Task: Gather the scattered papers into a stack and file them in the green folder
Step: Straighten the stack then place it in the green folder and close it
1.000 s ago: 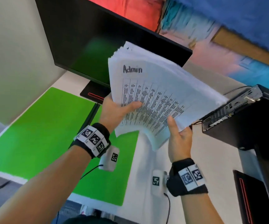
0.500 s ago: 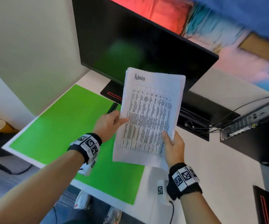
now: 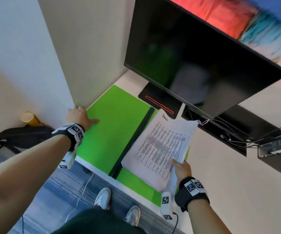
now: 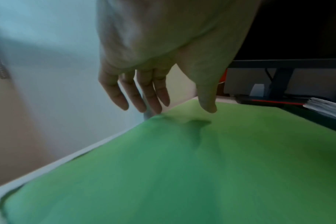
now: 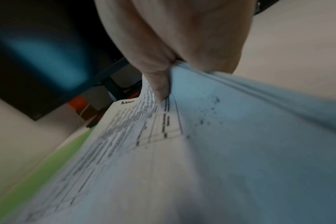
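The green folder (image 3: pixel 112 125) lies open on the white desk, its dark spine running down the middle. A stack of printed papers (image 3: pixel 160 149) headed "Admin" lies slanted over the folder's right half. My right hand (image 3: pixel 181 167) grips the stack's near right edge, thumb on top; the right wrist view shows that hand (image 5: pixel 164 84) pinching the papers (image 5: pixel 163 159). My left hand (image 3: pixel 79 114) hovers at the far left corner of the folder's left flap. In the left wrist view its fingers (image 4: pixel 144 94) hang straight just above the folder (image 4: pixel 201 174), holding nothing.
A black monitor (image 3: pixel 195 61) on a stand with a red stripe (image 3: pixel 159 105) rises just behind the folder. A wall (image 3: pixel 85 56) runs close along the desk's left edge. Cables and a dark box (image 3: pixel 275 149) sit at the right. My shoes (image 3: pixel 102 198) show below the desk edge.
My left hand has let go of the papers and moved left to the folder's far corner. The right hand alone has lowered the stack onto the folder's right half.
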Motion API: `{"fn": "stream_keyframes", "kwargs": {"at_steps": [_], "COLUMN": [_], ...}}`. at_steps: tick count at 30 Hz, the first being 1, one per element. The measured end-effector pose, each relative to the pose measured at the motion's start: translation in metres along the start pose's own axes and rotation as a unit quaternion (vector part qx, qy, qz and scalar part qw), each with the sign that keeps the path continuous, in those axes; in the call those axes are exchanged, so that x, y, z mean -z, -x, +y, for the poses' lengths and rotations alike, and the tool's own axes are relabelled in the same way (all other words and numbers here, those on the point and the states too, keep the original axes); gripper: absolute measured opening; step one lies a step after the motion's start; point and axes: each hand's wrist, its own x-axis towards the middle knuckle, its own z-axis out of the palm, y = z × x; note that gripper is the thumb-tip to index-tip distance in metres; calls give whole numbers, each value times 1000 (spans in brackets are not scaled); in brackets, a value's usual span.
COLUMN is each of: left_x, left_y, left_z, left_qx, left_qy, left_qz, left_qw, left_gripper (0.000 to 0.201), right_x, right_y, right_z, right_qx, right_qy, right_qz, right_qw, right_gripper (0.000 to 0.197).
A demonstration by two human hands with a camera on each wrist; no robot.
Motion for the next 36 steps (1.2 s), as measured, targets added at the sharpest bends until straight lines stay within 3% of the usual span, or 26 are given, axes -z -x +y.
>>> {"fn": "stream_keyframes", "kwargs": {"at_steps": [5,12,19,23,29,33,36], "left_x": [-17,-22,8,69,143,143,120], "left_y": [4,0,7,10,67,121,164], "left_z": [-3,-5,18,37,83,148,202], "left_qx": [44,39,27,-81,-220,-293,-324], "left_qy": [-33,-45,-133,-137,58,66,44], "left_qz": [-44,-24,-37,-88,-225,-221,-282], "left_qw": [998,998,990,983,947,928,902], "left_gripper": [111,100,93,61,36,41,48], "right_x": [-7,-3,23,40,69,90,111], "right_y": [-7,-11,-20,-26,-32,-43,-46], "right_z": [3,2,15,18,18,33,46], "right_qx": [-6,21,-34,-21,17,53,43], "right_qy": [89,210,170,157,179,155,132], "right_qz": [6,108,125,112,40,-6,-31], "right_qw": [996,972,977,981,983,987,990], "right_gripper": [62,70,69,65,63,58,53]}}
